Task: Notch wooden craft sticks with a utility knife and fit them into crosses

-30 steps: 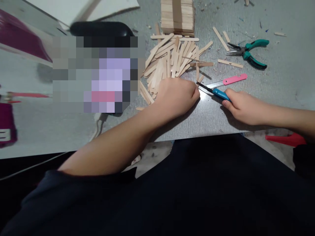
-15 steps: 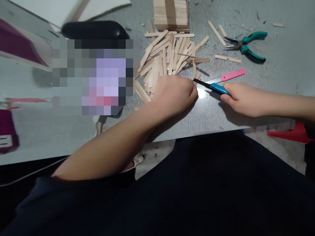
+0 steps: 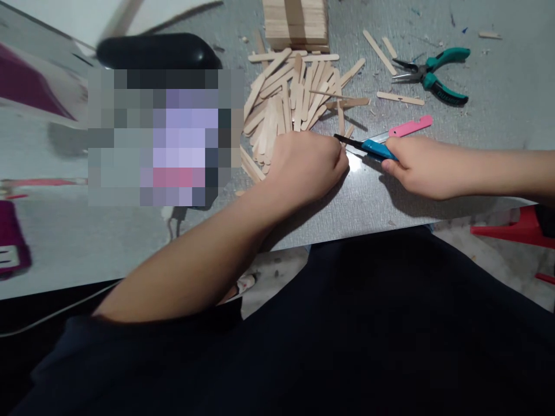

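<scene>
My right hand is closed round the blue handle of a utility knife. Its dark blade points left and reaches the knuckles of my left hand, just above the table. That left hand is curled into a fist at the lower edge of a heap of wooden craft sticks. Whatever the fist holds is hidden under the fingers. Behind the utility knife lies a pink-handled knife with a thin metal blade, partly covered by it.
Green-handled pliers lie at the right, near a few loose sticks. A bundled block of sticks stands behind the heap. To the left are a black rounded case and a blurred-out patch. The table edge runs close to my body.
The utility knife has slid slightly left and up along my left fist, my right hand moving with it. My left hand stays in place. The view has shifted a little.
</scene>
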A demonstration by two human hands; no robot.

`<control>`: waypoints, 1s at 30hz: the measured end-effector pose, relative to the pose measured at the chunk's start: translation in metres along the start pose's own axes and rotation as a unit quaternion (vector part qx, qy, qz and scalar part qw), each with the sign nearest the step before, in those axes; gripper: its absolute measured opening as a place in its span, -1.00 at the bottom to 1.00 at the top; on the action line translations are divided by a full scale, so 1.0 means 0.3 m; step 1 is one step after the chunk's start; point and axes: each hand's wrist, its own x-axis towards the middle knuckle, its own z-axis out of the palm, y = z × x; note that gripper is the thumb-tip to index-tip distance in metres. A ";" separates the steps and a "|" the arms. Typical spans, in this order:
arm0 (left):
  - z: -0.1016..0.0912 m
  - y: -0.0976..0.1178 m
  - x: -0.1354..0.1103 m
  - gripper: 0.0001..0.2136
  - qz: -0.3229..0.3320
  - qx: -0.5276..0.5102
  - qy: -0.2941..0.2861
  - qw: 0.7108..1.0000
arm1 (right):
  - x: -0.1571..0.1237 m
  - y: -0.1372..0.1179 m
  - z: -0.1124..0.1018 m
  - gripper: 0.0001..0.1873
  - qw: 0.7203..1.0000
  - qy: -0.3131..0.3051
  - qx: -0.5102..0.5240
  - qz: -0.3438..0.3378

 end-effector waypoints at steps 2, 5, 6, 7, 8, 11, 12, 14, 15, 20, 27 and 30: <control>-0.003 0.004 0.000 -0.60 -0.001 0.017 -0.003 1.000 | 0.006 -0.007 0.001 -0.82 1.000 0.001 -0.003 -0.002; -0.002 0.003 0.003 -0.58 0.005 0.024 -0.001 1.000 | 0.012 -0.015 0.002 -0.81 1.000 -0.007 0.003 -0.008; 0.001 -0.001 0.004 -0.59 0.009 0.019 0.005 1.000 | 0.013 -0.015 0.003 -0.81 1.000 -0.007 0.008 -0.013; 0.004 -0.006 0.006 -0.61 0.013 0.011 0.011 1.000 | 0.013 -0.013 0.005 -0.81 1.000 -0.003 0.014 -0.020; 0.007 -0.012 0.009 -0.62 0.014 0.001 0.018 1.000 | 0.012 -0.011 0.006 -0.81 0.999 0.002 0.021 -0.026; 0.011 -0.024 0.013 -0.61 -0.001 -0.060 0.041 0.997 | 0.001 -0.003 0.010 -0.78 0.998 0.019 0.053 -0.030; 0.009 -0.025 0.014 -0.60 -0.007 -0.096 0.049 0.994 | -0.004 0.000 0.011 -0.78 0.997 0.029 0.070 -0.030; 0.004 -0.025 0.012 -0.58 -0.007 -0.171 0.062 0.983 | -0.014 0.004 0.016 -0.77 0.991 0.060 0.110 -0.038; 0.002 -0.024 0.010 -0.58 -0.002 -0.200 0.066 0.978 | -0.017 0.007 0.021 -0.76 0.987 0.079 0.132 -0.046; 0.005 -0.025 -0.002 -0.63 0.014 -0.291 0.092 0.952 | 0.001 0.037 0.058 -0.80 0.954 0.148 0.240 -0.105; 0.049 -0.038 -0.015 -0.51 0.092 -0.421 0.151 0.890 | 0.073 0.093 0.112 -0.75 0.917 0.162 0.294 -0.216; 0.078 -0.038 -0.021 -0.48 0.076 -0.481 0.137 0.863 | 0.100 0.115 0.140 -0.68 0.903 0.162 0.305 -0.257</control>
